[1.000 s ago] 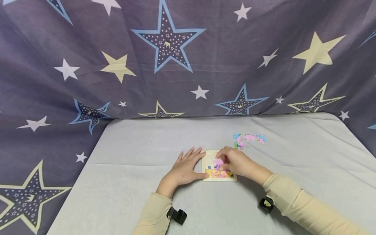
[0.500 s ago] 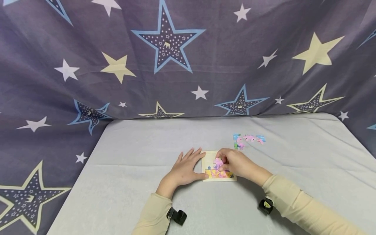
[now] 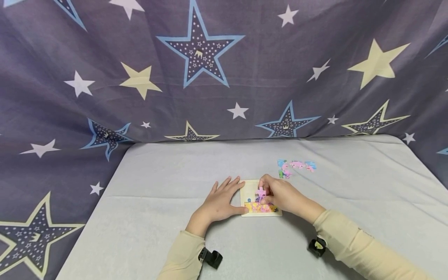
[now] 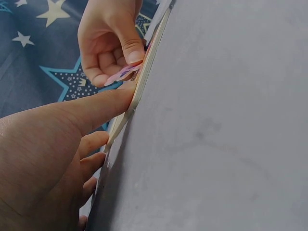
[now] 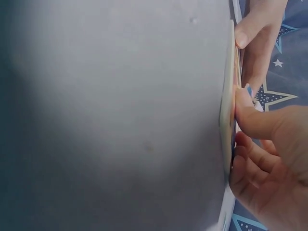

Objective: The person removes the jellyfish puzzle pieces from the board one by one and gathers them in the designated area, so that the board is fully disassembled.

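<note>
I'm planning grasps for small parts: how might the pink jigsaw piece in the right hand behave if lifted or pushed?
The pink jigsaw piece is probably stiff, looking unbent as the right hand pinches it. It appears thin, so likely light. Its flat, knobbed shape suggests sliding rather than rolling.

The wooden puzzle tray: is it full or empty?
The tray is partly filled: puzzle pieces line its near side, bare wood shows beyond, the right hand pinches a pink piece, and loose pieces lie on the cloth.
</note>
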A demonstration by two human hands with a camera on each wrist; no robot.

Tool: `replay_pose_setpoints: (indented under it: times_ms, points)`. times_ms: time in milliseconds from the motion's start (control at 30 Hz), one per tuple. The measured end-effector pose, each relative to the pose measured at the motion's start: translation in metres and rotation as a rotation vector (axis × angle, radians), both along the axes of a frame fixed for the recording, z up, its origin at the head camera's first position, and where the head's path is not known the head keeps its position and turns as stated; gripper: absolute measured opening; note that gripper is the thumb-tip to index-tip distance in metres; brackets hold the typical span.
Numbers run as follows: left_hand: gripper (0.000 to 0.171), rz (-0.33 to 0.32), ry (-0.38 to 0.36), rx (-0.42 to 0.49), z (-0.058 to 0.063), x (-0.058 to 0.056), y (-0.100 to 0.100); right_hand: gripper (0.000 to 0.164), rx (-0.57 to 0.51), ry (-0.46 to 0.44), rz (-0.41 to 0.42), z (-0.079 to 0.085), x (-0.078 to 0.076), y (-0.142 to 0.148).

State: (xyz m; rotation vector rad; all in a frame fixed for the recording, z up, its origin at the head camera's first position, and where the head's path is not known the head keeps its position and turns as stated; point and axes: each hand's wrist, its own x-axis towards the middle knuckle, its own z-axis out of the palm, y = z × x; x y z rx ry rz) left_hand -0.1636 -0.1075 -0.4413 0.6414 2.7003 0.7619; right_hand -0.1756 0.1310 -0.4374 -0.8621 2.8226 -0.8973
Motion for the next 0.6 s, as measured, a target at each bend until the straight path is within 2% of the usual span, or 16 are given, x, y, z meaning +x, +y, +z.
replay_pose_setpoints:
  times_ms: [133,367,600]
  points:
    - [0.083,-0.004,0.004,-0.002,-0.001,0.0,0.0,0.034,-0.041,-0.051,0.037,0.002,-0.003,0.003]
    - [0.082,-0.012,0.003,-0.012,0.001,0.001,0.0,0.017,-0.144,-0.181,0.061,0.004,-0.008,0.009]
    - [0.083,-0.009,0.006,-0.014,0.0,0.001,0.0,0.014,-0.197,-0.177,0.076,0.005,-0.01,0.013]
